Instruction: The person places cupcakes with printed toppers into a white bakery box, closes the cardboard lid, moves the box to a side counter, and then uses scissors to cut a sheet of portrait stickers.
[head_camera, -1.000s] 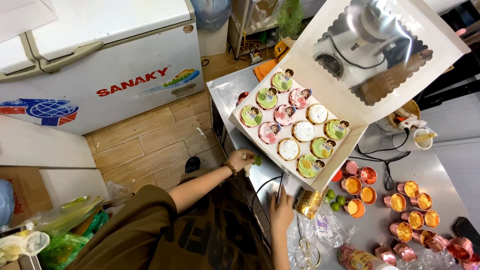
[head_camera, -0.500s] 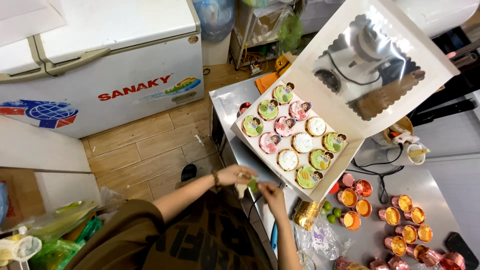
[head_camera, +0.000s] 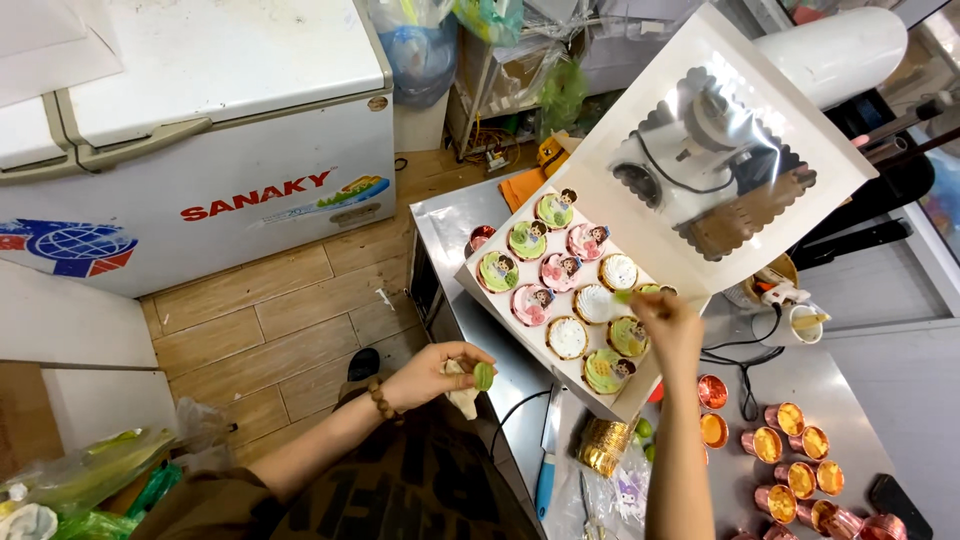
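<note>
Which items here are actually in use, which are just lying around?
In use: left hand holding a green disc; right hand over the cupcakes in the white box.
Lying about: foil cups, gold liner stack, chest freezer.

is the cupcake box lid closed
No, the white windowed lid stands open behind the cupcakes, where the right hand reaches.
</note>
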